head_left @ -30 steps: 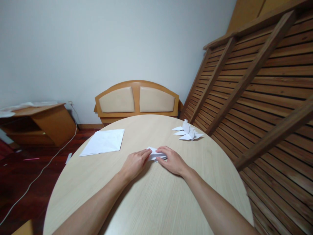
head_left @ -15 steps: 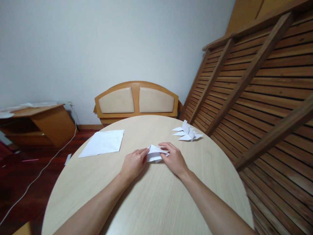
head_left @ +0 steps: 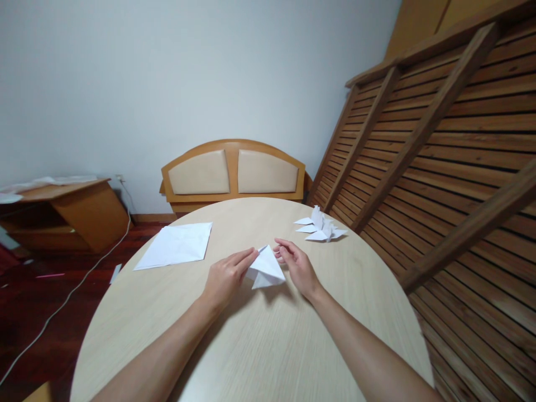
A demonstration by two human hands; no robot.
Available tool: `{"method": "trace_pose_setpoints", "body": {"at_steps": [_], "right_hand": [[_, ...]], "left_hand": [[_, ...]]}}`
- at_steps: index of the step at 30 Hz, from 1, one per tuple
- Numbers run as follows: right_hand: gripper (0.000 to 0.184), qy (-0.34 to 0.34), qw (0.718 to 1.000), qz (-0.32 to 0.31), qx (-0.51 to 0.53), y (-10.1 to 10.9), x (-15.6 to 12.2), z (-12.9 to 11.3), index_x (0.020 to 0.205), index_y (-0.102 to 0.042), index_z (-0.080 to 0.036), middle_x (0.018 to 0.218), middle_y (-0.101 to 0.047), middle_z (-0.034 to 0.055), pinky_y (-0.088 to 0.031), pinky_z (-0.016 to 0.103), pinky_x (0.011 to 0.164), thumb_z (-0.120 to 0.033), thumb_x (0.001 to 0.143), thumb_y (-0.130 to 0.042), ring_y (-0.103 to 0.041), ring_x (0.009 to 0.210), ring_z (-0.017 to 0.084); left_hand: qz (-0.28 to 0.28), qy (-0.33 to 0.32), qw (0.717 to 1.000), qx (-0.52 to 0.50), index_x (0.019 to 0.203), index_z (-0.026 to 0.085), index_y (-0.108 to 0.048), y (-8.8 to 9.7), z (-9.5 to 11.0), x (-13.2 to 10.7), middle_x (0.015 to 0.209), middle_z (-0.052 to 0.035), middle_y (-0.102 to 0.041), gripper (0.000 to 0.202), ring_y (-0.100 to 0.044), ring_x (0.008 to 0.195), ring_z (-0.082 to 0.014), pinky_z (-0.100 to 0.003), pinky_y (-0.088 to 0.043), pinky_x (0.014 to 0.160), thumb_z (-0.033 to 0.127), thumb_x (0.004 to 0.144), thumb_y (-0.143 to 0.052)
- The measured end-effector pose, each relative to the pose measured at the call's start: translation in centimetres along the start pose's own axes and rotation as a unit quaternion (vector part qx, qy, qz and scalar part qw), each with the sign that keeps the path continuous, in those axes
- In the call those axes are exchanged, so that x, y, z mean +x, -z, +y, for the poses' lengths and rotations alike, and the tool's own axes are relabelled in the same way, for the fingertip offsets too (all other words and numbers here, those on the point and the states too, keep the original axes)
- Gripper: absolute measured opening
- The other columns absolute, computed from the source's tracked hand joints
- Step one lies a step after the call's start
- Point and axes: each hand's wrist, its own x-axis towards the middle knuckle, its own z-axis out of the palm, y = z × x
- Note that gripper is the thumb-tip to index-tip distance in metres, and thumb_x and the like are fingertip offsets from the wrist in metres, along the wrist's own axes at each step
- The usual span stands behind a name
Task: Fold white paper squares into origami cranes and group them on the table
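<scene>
A folded sheet of white paper [head_left: 268,268] is held up a little over the middle of the round table [head_left: 268,346], its flaps spread and its point toward the far side. My left hand [head_left: 228,276] pinches it at its left edge, the thumb hidden behind the fingers. Just right of the paper is my right hand [head_left: 296,268], fingers loosely curved and apart, with nothing in it. Farther back on the right lie several folded white paper figures [head_left: 320,226], bunched together with pointed ends. A stack of white paper sheets [head_left: 176,244] rests at the back left.
Past the table stands a wooden headboard [head_left: 232,170] with two beige panels. A slatted wooden frame [head_left: 444,145] leans along the right, close to the table edge. On the left are a low wooden cabinet [head_left: 92,215] and a white cable [head_left: 79,282] on the dark floor.
The folded paper has turned and tilted, showing a broader triangular face. My right hand has let go of its right end; my left hand keeps its hold.
</scene>
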Motion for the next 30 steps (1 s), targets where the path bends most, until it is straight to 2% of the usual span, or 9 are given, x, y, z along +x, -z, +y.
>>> {"method": "trace_pose_setpoints", "body": {"at_steps": [3, 9, 15, 21, 25, 30], "right_hand": [[0.054, -0.039, 0.998, -0.024, 0.030, 0.35, 0.51, 0.72, 0.120, -0.065, -0.015, 0.084, -0.067, 0.0048, -0.048, 0.033, 0.075, -0.059, 0.091, -0.051, -0.061, 0.077, 0.019], [0.044, -0.063, 0.995, -0.064, 0.044, 0.50, 0.70, 0.75, 0.091, -0.072, -0.016, 0.081, -0.067, 0.0037, -0.045, 0.031, 0.074, -0.058, 0.082, -0.063, -0.059, 0.078, 0.019], [0.050, -0.096, 0.989, -0.085, 0.074, 0.48, 0.81, 0.84, 0.073, -0.064, -0.017, 0.067, -0.059, -0.0010, -0.042, 0.028, 0.069, -0.066, 0.078, -0.063, -0.054, 0.067, 0.015], [0.057, -0.117, 0.982, -0.130, 0.075, 0.59, 0.53, 1.03, 0.066, -0.053, -0.018, 0.061, -0.051, -0.0038, -0.036, 0.027, 0.062, -0.073, 0.081, -0.056, -0.045, 0.059, 0.013], [0.058, -0.103, 0.987, -0.100, 0.069, 0.42, 0.55, 1.15, 0.064, -0.048, -0.019, 0.057, -0.046, -0.0053, -0.031, 0.026, 0.056, -0.075, 0.080, -0.056, -0.039, 0.054, 0.011], [0.060, -0.129, 0.985, -0.073, 0.092, 0.19, 0.62, 1.28, 0.066, -0.047, -0.020, 0.054, -0.044, -0.0061, -0.027, 0.025, 0.048, -0.079, 0.073, -0.058, -0.038, 0.049, 0.010]], "left_hand": [[-0.001, -0.051, 0.999, -0.014, 0.133, 0.025, -0.059, 0.17, 0.61, 0.08, 0.129, -0.0073, -0.067, 0.041, -0.068, 0.111, -0.0227, -0.039, -0.059, 0.090, 0.014, 0.096, -0.048], [0.026, -0.099, 0.995, -0.024, 0.135, 0.026, -0.057, 0.31, 0.79, 0.02, 0.127, -0.0072, -0.068, 0.043, -0.067, 0.113, -0.0216, -0.038, -0.059, 0.090, 0.011, 0.096, -0.046], [0.044, -0.111, 0.992, -0.032, 0.136, 0.024, -0.056, 0.17, 0.60, -0.07, 0.127, -0.0083, -0.068, 0.044, -0.067, 0.113, -0.0214, -0.037, -0.060, 0.089, 0.012, 0.095, -0.046], [0.032, -0.116, 0.991, -0.054, 0.134, 0.024, -0.058, 0.09, 0.63, -0.11, 0.127, -0.0081, -0.068, 0.045, -0.068, 0.113, -0.0214, -0.038, -0.061, 0.089, 0.009, 0.094, -0.047], [0.035, -0.104, 0.990, -0.089, 0.136, 0.023, -0.056, -0.01, 0.77, -0.15, 0.124, -0.0076, -0.069, 0.050, -0.068, 0.112, -0.0202, -0.037, -0.060, 0.092, 0.005, 0.091, -0.046], [0.035, -0.084, 0.989, -0.118, 0.132, 0.022, -0.059, -0.05, 1.15, -0.18, 0.119, -0.0061, -0.072, 0.054, -0.071, 0.105, -0.0174, -0.032, -0.062, 0.087, -0.001, 0.086, -0.040]]}}
